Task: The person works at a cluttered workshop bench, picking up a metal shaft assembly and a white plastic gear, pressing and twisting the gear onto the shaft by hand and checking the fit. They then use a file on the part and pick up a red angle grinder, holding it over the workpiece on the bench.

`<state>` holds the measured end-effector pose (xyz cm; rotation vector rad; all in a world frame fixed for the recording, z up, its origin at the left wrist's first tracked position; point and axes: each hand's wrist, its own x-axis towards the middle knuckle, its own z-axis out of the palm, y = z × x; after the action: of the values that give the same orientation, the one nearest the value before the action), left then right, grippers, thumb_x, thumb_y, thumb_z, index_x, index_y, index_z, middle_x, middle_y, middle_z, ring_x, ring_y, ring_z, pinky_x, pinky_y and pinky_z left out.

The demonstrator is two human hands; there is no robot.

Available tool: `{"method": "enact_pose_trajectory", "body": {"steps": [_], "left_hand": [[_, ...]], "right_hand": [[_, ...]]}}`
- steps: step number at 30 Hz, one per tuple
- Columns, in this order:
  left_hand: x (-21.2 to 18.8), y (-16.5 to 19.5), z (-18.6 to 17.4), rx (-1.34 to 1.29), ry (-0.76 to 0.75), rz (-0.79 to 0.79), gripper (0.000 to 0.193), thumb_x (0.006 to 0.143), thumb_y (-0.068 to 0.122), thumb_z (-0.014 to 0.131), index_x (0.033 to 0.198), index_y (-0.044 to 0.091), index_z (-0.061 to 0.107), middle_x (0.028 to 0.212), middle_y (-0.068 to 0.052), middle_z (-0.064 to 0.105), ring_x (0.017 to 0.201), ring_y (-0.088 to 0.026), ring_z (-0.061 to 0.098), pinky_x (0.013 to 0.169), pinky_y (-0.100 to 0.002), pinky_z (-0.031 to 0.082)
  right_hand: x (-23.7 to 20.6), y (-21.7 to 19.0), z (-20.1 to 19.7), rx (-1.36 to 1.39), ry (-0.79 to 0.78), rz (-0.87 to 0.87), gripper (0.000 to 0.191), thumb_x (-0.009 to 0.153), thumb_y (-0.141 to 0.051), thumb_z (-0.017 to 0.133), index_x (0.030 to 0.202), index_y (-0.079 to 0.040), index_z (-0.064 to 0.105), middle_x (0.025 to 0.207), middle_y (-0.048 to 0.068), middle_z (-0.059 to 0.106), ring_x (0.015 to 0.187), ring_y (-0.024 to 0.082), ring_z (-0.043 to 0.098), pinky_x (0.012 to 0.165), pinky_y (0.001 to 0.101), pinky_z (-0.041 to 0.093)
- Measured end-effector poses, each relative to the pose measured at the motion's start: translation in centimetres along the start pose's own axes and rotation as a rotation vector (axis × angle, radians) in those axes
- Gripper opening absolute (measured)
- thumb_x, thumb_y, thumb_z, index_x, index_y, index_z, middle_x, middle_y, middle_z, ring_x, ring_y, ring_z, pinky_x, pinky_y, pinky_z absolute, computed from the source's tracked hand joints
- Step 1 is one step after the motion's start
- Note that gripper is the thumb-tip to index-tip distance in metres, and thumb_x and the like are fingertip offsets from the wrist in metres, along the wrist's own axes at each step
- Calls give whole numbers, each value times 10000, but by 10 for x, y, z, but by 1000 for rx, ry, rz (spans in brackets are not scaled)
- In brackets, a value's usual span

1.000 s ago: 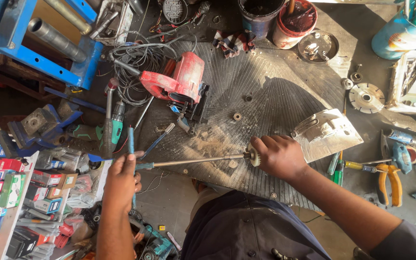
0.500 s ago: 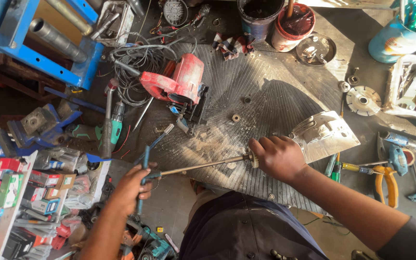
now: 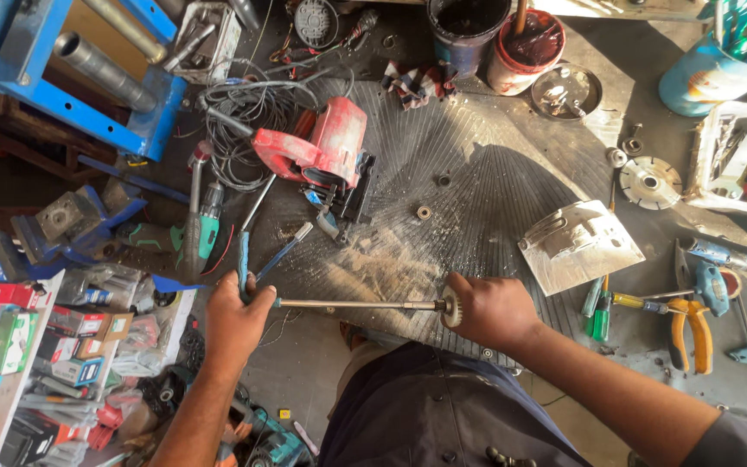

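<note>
Over the near edge of a ribbed metal work surface (image 3: 494, 190) we hold a long thin steel shaft (image 3: 352, 303) level, running left to right between our two hands. Our right hand (image 3: 496, 310) is closed around its right end, just behind a small pale toothed gear (image 3: 452, 307) fixed on the shaft; the gear's teeth show at the thumb side of the fist. Our left hand (image 3: 233, 322) is clenched at the shaft's other end, fingers wrapped around blue-handled pliers (image 3: 257, 264), whose handles rise out of the fist towards the bench. Whether the pliers' nose actually bites the shaft we cannot tell, since the fist hides it.

Beyond the shaft, pale sawdust lies scattered on the ribbed plate, and further back a red power tool (image 3: 326, 147) lies on its side beside a tangle of grey cable (image 3: 244, 112). Well to the right of our right hand sit a bent sheet-metal guard (image 3: 577, 242), a round cutting disc (image 3: 650, 182), green-handled screwdrivers (image 3: 598, 311) and orange-handled pliers (image 3: 689, 324). To the left a blue bench vice (image 3: 62, 220) stands above stacked small boxes (image 3: 10, 337).
</note>
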<state>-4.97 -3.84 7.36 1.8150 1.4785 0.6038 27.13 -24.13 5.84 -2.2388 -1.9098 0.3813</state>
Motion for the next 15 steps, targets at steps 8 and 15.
{"method": "enact_pose_trajectory", "body": {"steps": [8, 15], "left_hand": [[-15, 2, -4, -12, 46, 164, 194, 823, 106, 733, 868, 27, 562, 639, -29, 552, 556, -99, 516, 519, -296, 458], [-24, 31, -11, 37, 47, 149, 257, 869, 181, 762, 918, 15, 572, 631, -84, 631, 543, -151, 619, 533, -313, 489]], "right_hand": [[-16, 0, 17, 90, 84, -19, 451, 727, -474, 789, 1004, -142, 660, 683, 70, 715, 588, 288, 710, 529, 436, 563], [-16, -6, 11, 143, -17, 37, 494, 778, -498, 782, 1080, -134, 641, 760, 81, 741, 641, 273, 734, 566, 424, 579]]}}
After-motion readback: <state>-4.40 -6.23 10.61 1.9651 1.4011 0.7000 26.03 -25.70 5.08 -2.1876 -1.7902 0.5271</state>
